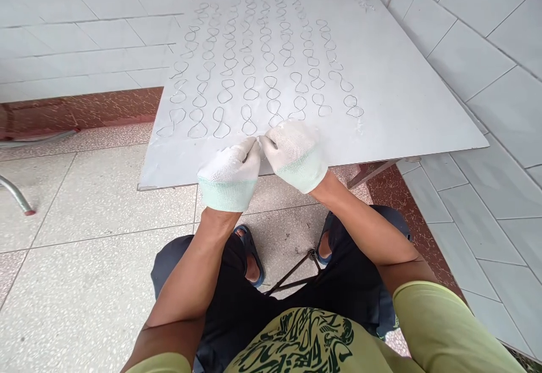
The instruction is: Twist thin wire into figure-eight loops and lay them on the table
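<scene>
My left hand [232, 171], in a white knit glove with a mint cuff, is closed in a pinch over the board's near edge. Right beside it, my right hand [295, 152], gloved the same way, is also closed, its fingertips meeting those of the left. Whatever lies between the fingertips is too small or hidden to make out. Just beyond the hands, thin dark figure-eight loops [249, 119] lie in rows on the white tabletop [406, 108]. Another twisted loop [274, 114] sits close to my right hand. Whether they are wire or thread I cannot tell.
A small pile of pale, clear strands [366, 4] lies at the tabletop's far right corner. Tiled walls [486, 51] border the table behind and to the right. A metal tube leg [16, 193] stands on the floor at left. A folding leg [370, 173] supports the table.
</scene>
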Demonstrator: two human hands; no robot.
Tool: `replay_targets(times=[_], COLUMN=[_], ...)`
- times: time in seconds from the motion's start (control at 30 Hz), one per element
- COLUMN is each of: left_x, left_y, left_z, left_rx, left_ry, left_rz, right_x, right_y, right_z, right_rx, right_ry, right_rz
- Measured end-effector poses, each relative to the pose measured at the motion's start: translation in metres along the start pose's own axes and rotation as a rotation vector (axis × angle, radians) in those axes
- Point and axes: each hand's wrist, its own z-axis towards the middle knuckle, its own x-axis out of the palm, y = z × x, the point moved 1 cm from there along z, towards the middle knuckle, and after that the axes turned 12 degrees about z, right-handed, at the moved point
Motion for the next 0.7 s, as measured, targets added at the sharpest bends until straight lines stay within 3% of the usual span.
replay_targets(times=[0.13, 0.23, 0.37, 0.47, 0.7], left_x=[0.001, 0.0, 0.001, 0.004, 0.011], left_y=[-0.004, -0.005, -0.005, -0.005, -0.005], left_z=[-0.005, -0.008, -0.012, -0.014, -0.014], left_rx=[-0.001, -0.042, -0.085, -0.098, -0.134], left_ry=[-0.105, -0.169, -0.25, -0.271, -0.289], left_rz=[0.099, 0.105, 0.095, 0.097, 0.245], right_x=[0.001, 0.001, 0.0, -0.003, -0.003], right_y=[0.001, 0.005, 0.012, 0.016, 0.015], right_z=[-0.001, 0.004, 0.009, 0.008, 0.006], right_rx=[-0.039, 0.051, 0.161, 0.123, 0.029], right_ry=[-0.026, -0.033, -0.148, -0.193, -0.125], right_rz=[-0.022, 0.11, 0.234, 0.187, -0.025])
